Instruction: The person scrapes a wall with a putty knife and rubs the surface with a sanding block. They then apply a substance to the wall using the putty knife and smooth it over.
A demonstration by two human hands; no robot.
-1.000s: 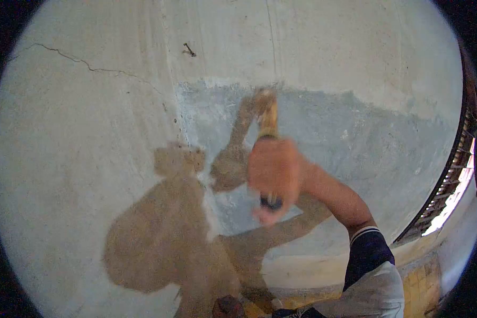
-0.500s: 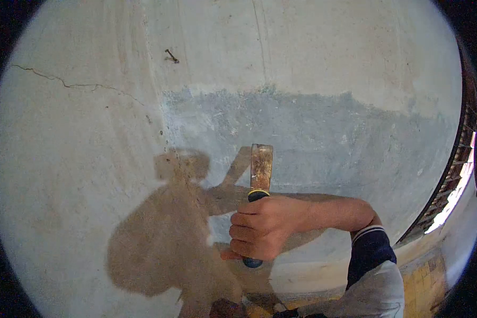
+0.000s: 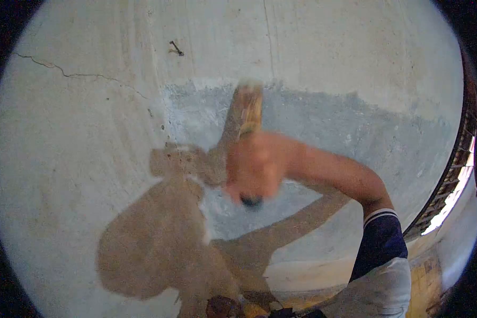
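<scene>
My right hand [image 3: 255,167], blurred by motion, is wrapped round the dark handle [image 3: 250,200] of a scraper. The scraper's rusty, flat blade [image 3: 250,108] points up the wall, its tip at the ragged upper edge of a blue-grey patch [image 3: 312,122]. Blur hides whether the tip presses on the surface. The handle's dark butt shows below my fist. My left hand is out of view.
The pale wall [image 3: 74,175] has a thin crack at the left and a nail [image 3: 176,48] sticking out above the patch. My shadow [image 3: 148,244] falls across its lower part. A slatted opening [image 3: 458,175] lies at the right, with yellowish floor [image 3: 425,281] below.
My right hand has moved up the wall with the scraper, bringing the blade from the middle of the blue-grey patch to its upper edge. The arm's shadow has shifted too.
</scene>
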